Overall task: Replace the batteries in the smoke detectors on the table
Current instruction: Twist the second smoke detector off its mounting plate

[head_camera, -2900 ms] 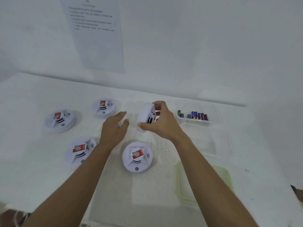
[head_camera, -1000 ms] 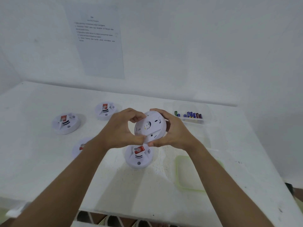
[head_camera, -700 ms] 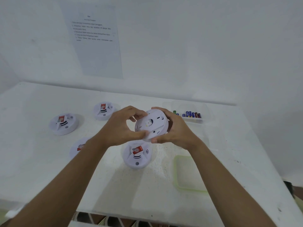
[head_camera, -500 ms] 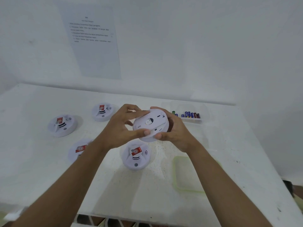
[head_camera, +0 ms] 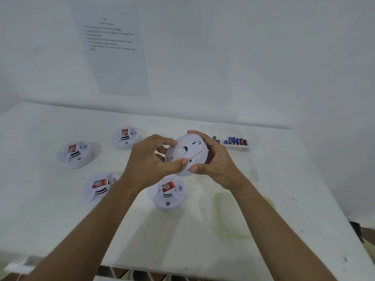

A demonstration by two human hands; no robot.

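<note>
One round white smoke detector (head_camera: 186, 154)

White wall (head_camera: 243, 57), printed sheet (head_camera: 113, 55), white table (head_camera: 182, 236)

I read the held detector (head_camera: 186, 154) as smooth, matt white moulded plastic. The near detector (head_camera: 167, 199), near-left detector (head_camera: 97, 192), far-left detector (head_camera: 75, 158) and far detector (head_camera: 125, 140) show the same plastic, each carrying a red printed label (head_camera: 168, 186) of undetermined material. The table (head_camera: 40, 209) is matt white, its coating scuffed and speckled rough at the centre. The lid (head_camera: 216, 216) is translucent plastic with a pale green rim; the tub (head_camera: 253, 134) is clear plastic. The wall sheet (head_camera: 121, 74) is matt printed paper.
</note>
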